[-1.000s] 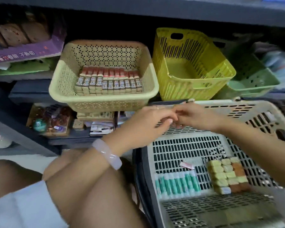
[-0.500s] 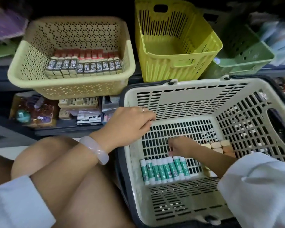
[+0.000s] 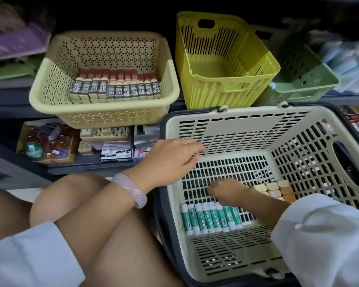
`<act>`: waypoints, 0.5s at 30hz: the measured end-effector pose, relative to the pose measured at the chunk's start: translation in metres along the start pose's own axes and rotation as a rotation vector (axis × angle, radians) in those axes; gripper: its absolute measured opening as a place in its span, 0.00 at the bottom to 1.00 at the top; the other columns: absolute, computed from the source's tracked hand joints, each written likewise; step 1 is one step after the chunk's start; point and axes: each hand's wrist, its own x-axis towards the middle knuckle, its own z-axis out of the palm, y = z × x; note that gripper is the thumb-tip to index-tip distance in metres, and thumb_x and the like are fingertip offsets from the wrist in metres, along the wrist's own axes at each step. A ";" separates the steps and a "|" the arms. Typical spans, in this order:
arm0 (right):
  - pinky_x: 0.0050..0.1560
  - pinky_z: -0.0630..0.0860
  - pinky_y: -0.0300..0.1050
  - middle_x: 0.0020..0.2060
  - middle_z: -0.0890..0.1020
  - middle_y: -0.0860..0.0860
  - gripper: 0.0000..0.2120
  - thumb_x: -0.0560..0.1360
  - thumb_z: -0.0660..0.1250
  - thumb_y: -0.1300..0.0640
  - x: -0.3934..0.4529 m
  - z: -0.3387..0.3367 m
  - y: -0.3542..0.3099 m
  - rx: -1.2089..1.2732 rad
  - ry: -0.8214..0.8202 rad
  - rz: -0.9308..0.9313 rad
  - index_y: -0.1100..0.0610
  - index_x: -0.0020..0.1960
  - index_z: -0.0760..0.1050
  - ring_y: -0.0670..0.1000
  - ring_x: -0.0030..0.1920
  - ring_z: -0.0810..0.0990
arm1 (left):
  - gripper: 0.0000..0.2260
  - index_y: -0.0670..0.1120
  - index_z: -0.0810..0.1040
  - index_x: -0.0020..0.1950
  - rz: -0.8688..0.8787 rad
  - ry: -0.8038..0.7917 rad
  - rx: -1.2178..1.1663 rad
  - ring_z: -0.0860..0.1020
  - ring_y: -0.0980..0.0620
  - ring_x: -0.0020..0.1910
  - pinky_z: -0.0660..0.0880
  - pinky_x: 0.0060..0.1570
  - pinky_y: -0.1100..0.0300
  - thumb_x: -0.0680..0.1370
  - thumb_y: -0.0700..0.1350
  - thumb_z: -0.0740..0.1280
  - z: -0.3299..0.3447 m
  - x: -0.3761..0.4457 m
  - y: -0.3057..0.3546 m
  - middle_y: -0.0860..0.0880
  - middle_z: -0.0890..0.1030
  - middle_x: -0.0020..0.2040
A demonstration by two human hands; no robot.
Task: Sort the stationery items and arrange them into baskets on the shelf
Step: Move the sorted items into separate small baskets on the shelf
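A white slotted shopping basket (image 3: 216, 118) stands on the floor in front of me. On its bottom lie a row of green and white glue sticks (image 3: 205, 218) and a cluster of cream and orange erasers (image 3: 278, 189). My right hand (image 3: 226, 191) reaches down inside, its fingertips at the far ends of the glue sticks; the fingers are hidden under the hand. My left hand (image 3: 170, 160) rests on the basket's left rim with relaxed fingers over the edge. On the shelf, a beige basket (image 3: 104, 119) holds rows of 2B lead boxes (image 3: 116, 91). An empty yellow basket (image 3: 226, 92) sits beside it.
A green basket (image 3: 305, 88) stands right of the yellow one. Boxed goods (image 3: 104, 133) and a packet of trinkets (image 3: 44, 143) fill the lower shelf under the beige basket. My bare knees (image 3: 71, 193) are against the white basket's left side.
My hands met above the white basket's rim a second ago. Since then the right hand dropped inside to the glue sticks and the left settled on the rim. The view tilted down.
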 end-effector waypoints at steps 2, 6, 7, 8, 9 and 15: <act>0.50 0.75 0.40 0.51 0.76 0.52 0.13 0.76 0.59 0.61 -0.005 -0.018 -0.002 0.105 0.078 0.070 0.57 0.59 0.72 0.51 0.50 0.77 | 0.15 0.54 0.69 0.67 0.006 0.002 -0.191 0.69 0.56 0.63 0.66 0.57 0.62 0.80 0.47 0.56 -0.009 -0.006 0.000 0.56 0.72 0.66; 0.41 0.71 0.37 0.42 0.78 0.48 0.04 0.72 0.63 0.61 -0.021 -0.094 -0.003 0.389 0.395 0.119 0.58 0.46 0.75 0.46 0.40 0.75 | 0.15 0.53 0.71 0.66 -0.026 0.126 -0.344 0.66 0.65 0.59 0.59 0.54 0.75 0.79 0.46 0.59 -0.041 -0.024 -0.011 0.63 0.70 0.61; 0.39 0.71 0.38 0.38 0.80 0.48 0.01 0.71 0.65 0.62 -0.028 -0.121 -0.005 0.507 0.497 0.110 0.58 0.43 0.74 0.44 0.37 0.76 | 0.15 0.53 0.72 0.65 -0.046 0.178 -0.344 0.67 0.65 0.58 0.60 0.54 0.74 0.79 0.45 0.60 -0.052 -0.028 -0.016 0.65 0.70 0.59; 0.37 0.72 0.37 0.36 0.81 0.47 0.02 0.70 0.65 0.64 -0.035 -0.148 -0.009 0.653 0.587 0.104 0.58 0.41 0.73 0.42 0.35 0.76 | 0.14 0.52 0.73 0.64 -0.063 0.237 -0.349 0.68 0.65 0.57 0.61 0.55 0.73 0.79 0.44 0.61 -0.063 -0.033 -0.022 0.65 0.71 0.57; 0.35 0.72 0.34 0.35 0.81 0.48 0.04 0.70 0.66 0.65 -0.043 -0.175 -0.014 0.789 0.661 0.093 0.57 0.40 0.73 0.40 0.34 0.76 | 0.13 0.52 0.74 0.62 -0.077 0.299 -0.361 0.69 0.65 0.56 0.62 0.55 0.75 0.78 0.43 0.61 -0.073 -0.038 -0.028 0.64 0.72 0.56; 0.42 0.74 0.38 0.37 0.76 0.45 0.10 0.70 0.68 0.64 -0.030 -0.287 -0.047 0.951 0.968 0.045 0.51 0.40 0.70 0.44 0.38 0.75 | 0.13 0.61 0.71 0.61 -0.226 0.435 -0.298 0.67 0.64 0.60 0.61 0.61 0.64 0.77 0.51 0.58 -0.118 -0.057 -0.070 0.69 0.69 0.55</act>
